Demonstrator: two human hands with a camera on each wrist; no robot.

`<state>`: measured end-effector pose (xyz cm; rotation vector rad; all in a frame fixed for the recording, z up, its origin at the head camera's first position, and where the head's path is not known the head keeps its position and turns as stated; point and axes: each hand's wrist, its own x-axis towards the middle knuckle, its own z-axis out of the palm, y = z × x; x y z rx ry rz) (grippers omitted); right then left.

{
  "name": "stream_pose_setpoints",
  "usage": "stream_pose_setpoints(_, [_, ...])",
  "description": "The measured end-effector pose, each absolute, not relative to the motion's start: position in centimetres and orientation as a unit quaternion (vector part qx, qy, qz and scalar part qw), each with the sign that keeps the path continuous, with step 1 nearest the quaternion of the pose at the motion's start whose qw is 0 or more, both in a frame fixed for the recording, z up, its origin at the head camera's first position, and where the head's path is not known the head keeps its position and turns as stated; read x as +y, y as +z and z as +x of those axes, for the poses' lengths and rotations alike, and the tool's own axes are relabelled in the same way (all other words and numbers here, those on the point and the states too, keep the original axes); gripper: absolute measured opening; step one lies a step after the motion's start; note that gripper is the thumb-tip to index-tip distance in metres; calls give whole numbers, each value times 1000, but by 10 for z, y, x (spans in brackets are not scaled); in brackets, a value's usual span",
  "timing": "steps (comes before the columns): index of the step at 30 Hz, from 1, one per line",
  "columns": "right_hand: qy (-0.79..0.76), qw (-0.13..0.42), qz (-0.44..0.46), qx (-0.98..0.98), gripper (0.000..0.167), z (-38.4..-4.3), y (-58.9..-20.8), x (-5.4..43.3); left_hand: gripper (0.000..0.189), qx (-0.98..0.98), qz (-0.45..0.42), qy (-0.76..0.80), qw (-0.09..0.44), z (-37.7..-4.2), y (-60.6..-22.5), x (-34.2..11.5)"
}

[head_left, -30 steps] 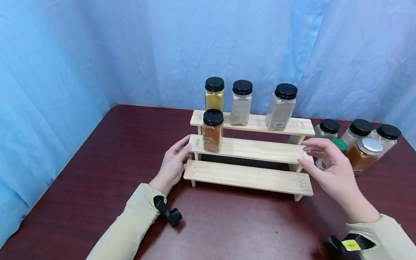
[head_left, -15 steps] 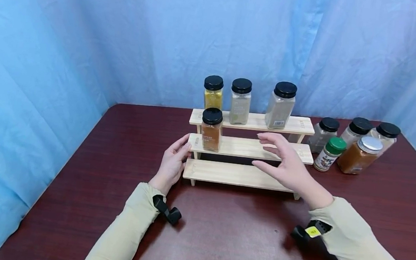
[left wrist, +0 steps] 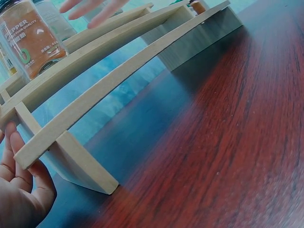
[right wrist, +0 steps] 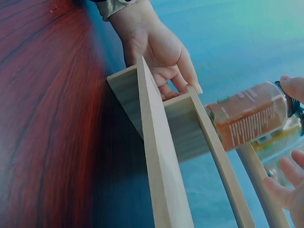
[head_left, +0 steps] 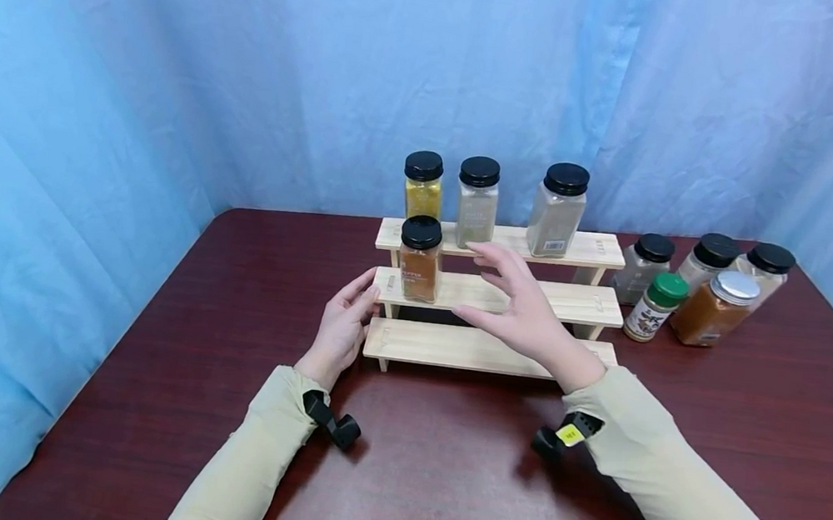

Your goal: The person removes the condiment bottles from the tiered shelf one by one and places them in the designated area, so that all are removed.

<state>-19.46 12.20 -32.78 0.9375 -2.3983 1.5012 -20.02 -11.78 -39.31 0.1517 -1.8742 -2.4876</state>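
Observation:
A three-tier wooden spice rack [head_left: 468, 349] stands on the table. At its left end my left hand [head_left: 340, 328] grips the side near the middle shelf, thumb on the shelf edge and fingers bent against the side panel [right wrist: 185, 123]. On that shelf's left part stands a spice jar of orange-brown pepper [head_left: 418, 275] with a black lid. My right hand [head_left: 524, 316] hovers in front of the middle shelf, right of this jar, thumb and fingers spread with nothing between them. The top shelf carries a yellow spice jar [head_left: 422, 199] and two greyish ones [head_left: 475, 211].
Right of the rack, several more jars stand on the dark red table [head_left: 440, 480]: a green-capped shaker [head_left: 648, 316], a silver-lidded brown jar [head_left: 712, 315] and black-lidded ones [head_left: 639, 273]. A blue curtain [head_left: 329, 76] hangs behind and at the sides.
My right hand has moved left from the rack's right end to near the pepper jar, staying spread. The left hand keeps its hold on the rack.

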Motion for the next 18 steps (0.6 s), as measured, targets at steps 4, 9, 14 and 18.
stream_pose_setpoints(4, [499,81,310,-805,69,-199,-328,111,44,-603,49,-796,11,-199,-393,-118])
stream_pose_setpoints(9, [502,82,310,-803,71,-202,-325,101,44,-605,48,-794,10,-199,-393,-119])
stream_pose_setpoints(14, [505,84,316,-799,72,-205,-322,94,44,-604,44,-796,8,-199,-393,-119])
stream_pose_setpoints(18, [496,87,315,-804,72,-207,-321,90,44,-602,44,-797,6,-200,-394,-119])
